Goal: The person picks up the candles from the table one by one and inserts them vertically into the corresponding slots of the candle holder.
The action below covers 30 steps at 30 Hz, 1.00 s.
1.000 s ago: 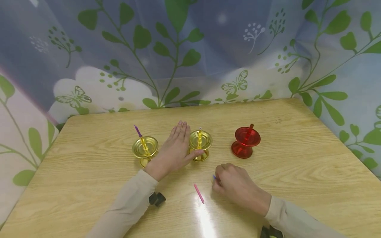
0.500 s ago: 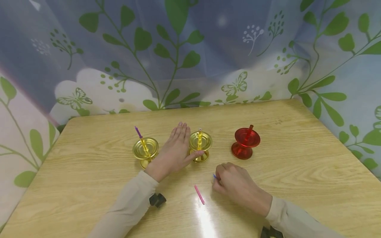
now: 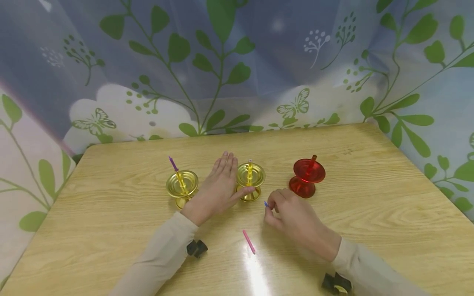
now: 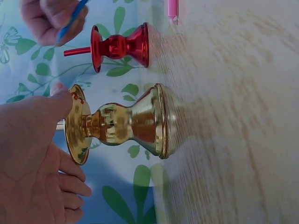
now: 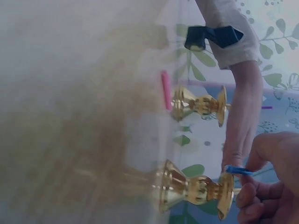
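My left hand (image 3: 218, 189) has its fingers straight beside the middle gold candle holder (image 3: 250, 176). In the left wrist view the thumb is at the holder's dish (image 4: 77, 126); contact is hard to tell. Between thumb and fingers, my right hand (image 3: 296, 218) pinches a small blue candle (image 3: 266, 204), to the right and front of that holder. The blue candle (image 5: 239, 170) is partly hidden by the fingers. A purple candle (image 3: 173, 164) stands slightly tilted in the left gold candle holder (image 3: 181, 185). The middle holder's tube bears no candle.
A red candle holder (image 3: 307, 174) without a candle stands to the right, beyond my right hand. One pink candle (image 3: 249, 241) lies on the wooden table (image 3: 111, 230) between my forearms. A leaf-patterned cloth (image 3: 237, 82) hangs behind the table's far edge.
My right hand has risen a little away from the near side, bringing the blue candle closer to the middle holder's level. The left hand stays where it was.
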Motion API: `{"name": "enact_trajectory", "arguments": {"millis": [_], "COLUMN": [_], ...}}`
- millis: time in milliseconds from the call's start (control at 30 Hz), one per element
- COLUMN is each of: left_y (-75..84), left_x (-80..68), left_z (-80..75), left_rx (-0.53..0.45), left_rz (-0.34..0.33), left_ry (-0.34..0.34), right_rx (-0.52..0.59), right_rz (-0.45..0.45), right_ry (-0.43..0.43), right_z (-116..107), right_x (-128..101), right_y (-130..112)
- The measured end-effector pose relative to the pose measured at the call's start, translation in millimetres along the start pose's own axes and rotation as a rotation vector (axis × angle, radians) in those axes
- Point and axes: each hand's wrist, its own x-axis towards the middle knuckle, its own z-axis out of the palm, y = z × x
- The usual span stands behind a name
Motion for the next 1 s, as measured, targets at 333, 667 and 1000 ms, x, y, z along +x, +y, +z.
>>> {"name": "enact_trajectory", "arguments": {"millis": [333, 667, 1000], "left_y": [-0.6, -1.4, -1.7], "left_x": [-0.3, 0.2, 0.9], "left_z": [1.7, -0.2, 0.3], "left_rx": [-0.006, -0.02, -0.024], "left_rz": [0.002, -0.001, 0.002], "left_ry": [-0.013, -0.015, -0.004], "right_rx": [0.161, 0.393, 0.622], "right_rz": [-0.019, -0.088, -0.002], "right_ry": [0.136, 0.285, 0.364], "right_z": [-9.6, -10.6, -1.4], "right_x": [28.4, 62.8, 86.1], "right_y": [0.0, 8.9, 20.0]}}
